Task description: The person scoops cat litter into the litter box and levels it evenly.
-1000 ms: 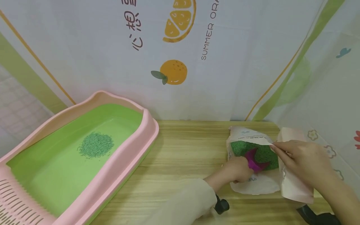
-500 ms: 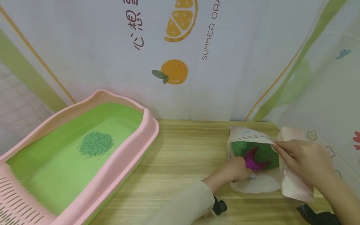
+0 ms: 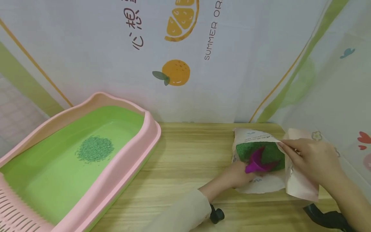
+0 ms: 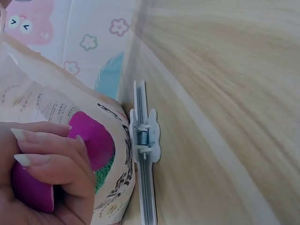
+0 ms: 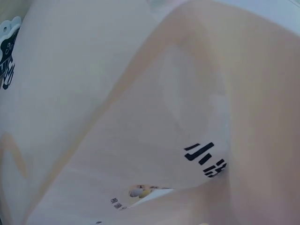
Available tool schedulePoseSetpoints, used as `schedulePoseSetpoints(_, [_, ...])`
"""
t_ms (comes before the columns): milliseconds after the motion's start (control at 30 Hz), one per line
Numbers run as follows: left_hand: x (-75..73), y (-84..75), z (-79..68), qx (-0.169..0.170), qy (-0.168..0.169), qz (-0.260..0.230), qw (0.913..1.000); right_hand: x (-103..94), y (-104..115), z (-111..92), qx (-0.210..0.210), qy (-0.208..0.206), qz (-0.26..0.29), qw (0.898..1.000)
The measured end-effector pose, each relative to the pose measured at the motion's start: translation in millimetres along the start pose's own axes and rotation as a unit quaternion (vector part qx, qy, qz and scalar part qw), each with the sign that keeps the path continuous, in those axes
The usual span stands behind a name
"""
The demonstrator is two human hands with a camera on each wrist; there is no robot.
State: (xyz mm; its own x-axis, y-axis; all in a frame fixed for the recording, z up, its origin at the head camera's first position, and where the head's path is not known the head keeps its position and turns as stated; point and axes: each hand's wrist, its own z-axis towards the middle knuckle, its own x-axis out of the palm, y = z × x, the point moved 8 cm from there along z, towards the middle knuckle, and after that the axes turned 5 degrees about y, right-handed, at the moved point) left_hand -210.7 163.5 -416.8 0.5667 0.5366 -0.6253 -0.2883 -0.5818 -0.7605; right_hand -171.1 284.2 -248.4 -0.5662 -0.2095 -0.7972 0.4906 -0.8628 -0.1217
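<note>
My left hand grips the handle of a purple scoop, its fingers curled round it in the left wrist view. The scoop's pointed end sits in the mouth of a white litter bag lying on the table, over green pellet litter. With thumb and fingers, my right hand pinches the edge of the bag's opening and keeps it raised. The right wrist view is mostly filled by the pale bag. How much litter the scoop carries is hard to tell.
A pink-rimmed green litter box stands on the left, with a small heap of green pellets on its floor. Beside the bag, a pale spring clip lies on the wooden table. A printed curtain hangs behind.
The scoop has drawn back slightly toward my left wrist, and more of its purple body shows. My right hand keeps its pinch on the bag edge. The head view has shifted slightly.
</note>
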Motion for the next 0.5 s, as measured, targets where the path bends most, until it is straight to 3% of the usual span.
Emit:
schedulePoseSetpoints(300, [-3.8, 10.5, -16.4, 0.004, -0.008, -0.104, 0.9945, 1.2, -6, 0, 0.018, 0.011, -0.003, 1.000])
schedulePoseSetpoints(500, [-6.0, 18.9, -30.7, 0.005, -0.015, -0.123, 0.9923, 0.7, -9, 2, 0.019, 0.017, -0.003, 1.000])
